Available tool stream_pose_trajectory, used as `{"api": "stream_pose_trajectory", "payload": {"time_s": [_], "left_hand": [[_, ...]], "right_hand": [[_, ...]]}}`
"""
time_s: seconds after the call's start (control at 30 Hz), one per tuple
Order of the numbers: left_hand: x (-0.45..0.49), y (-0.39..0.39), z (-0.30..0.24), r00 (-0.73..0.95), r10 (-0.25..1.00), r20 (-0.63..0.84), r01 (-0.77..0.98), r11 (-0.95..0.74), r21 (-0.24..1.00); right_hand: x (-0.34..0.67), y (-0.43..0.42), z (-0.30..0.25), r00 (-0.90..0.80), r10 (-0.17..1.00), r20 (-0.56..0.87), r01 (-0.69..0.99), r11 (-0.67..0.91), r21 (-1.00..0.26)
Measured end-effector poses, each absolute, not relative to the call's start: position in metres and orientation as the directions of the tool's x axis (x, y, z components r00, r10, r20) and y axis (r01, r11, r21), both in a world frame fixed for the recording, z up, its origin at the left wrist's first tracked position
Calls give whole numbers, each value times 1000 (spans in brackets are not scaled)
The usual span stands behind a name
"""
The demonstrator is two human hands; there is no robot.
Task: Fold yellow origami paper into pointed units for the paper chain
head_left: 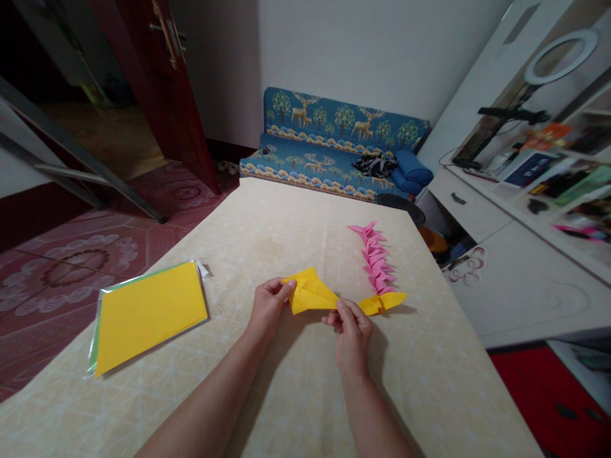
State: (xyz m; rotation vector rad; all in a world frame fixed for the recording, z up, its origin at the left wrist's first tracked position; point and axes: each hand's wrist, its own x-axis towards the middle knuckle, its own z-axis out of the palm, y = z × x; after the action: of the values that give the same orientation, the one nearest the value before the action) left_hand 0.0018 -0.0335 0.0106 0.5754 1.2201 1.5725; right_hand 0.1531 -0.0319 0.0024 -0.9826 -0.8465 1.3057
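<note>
Left hand (270, 305) pinched on the broad end of folded yellow paper (310, 294), right hand (352, 326) pinching its narrow end; paper held over the table (286, 210), between left and right edges. Pink folded row (377, 261) nearer right edge; yellow folded piece (395, 299) at its near end, perhaps touching. Yellow sheets (153, 315) by left edge.

The folded paper (309, 292) is yellow, the sofa (329, 135) deer-patterned blue.
</note>
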Motion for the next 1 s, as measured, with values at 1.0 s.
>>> {"api": "stream_pose_trajectory", "payload": {"time_s": [1.0], "left_hand": [[-10, -42, 27, -18, 847, 532, 581, -424, 694]], "right_hand": [[158, -32, 7, -54, 998, 24, -377, 2, -926]]}}
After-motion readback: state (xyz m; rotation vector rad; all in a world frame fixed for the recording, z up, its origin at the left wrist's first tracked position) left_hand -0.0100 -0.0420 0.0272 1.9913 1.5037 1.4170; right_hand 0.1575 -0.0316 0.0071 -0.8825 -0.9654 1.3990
